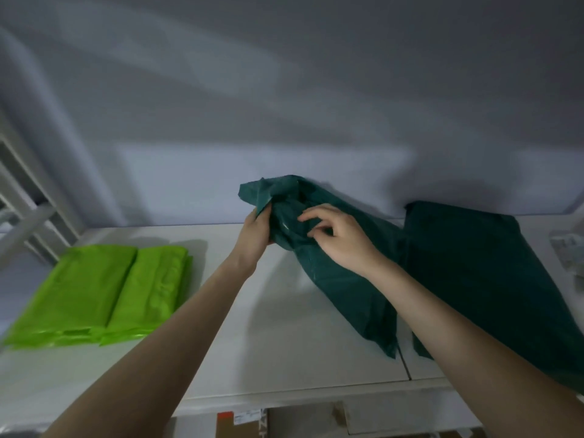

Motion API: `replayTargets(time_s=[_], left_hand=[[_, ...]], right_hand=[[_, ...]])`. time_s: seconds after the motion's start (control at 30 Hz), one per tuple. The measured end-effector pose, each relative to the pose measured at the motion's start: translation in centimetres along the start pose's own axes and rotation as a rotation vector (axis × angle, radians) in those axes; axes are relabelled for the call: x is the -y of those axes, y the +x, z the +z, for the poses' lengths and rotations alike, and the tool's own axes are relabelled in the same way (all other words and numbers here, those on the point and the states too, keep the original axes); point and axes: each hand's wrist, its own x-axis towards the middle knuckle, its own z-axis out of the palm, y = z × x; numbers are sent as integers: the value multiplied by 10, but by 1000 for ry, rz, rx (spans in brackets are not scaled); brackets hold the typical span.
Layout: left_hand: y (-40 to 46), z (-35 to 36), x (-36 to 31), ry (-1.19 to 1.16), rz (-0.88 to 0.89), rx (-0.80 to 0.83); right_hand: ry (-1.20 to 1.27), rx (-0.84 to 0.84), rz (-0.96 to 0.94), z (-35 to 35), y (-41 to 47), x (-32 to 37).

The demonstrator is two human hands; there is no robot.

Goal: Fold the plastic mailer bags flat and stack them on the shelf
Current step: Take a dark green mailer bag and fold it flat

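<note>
A dark green mailer bag [344,279] is lifted at its far end above the white shelf [252,343], crumpled near the top. My left hand [256,235] grips the bag's upper left edge. My right hand [341,238] lies on the bag's middle with curled fingers pinching its plastic. The bag's lower end trails down to the shelf. A pile of dark green mailers [480,267] lies flat to the right, partly under my right forearm. Two stacks of folded bright green mailers [104,292] sit side by side at the left.
A grey wall [284,105] stands right behind the shelf. A white metal rack frame [28,222] rises at the far left. Some crumpled clear wrapping [568,251] lies at the right edge. Cardboard boxes [243,422] show below the shelf's front edge.
</note>
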Motion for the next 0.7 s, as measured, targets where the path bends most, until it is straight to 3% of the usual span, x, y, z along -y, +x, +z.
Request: replayTargets(time_s=[0.2,0.47,0.7], left_hand=[[-6,-29,-17,17,20,-50],[-15,-49,-62,-289,20,109],[-18,-48,-83,-322,-15,126]], right_hand=[[0,-158,144,-6,23,-3],[158,-215,258,-18,49,14],[302,-182,310,-21,63,24]])
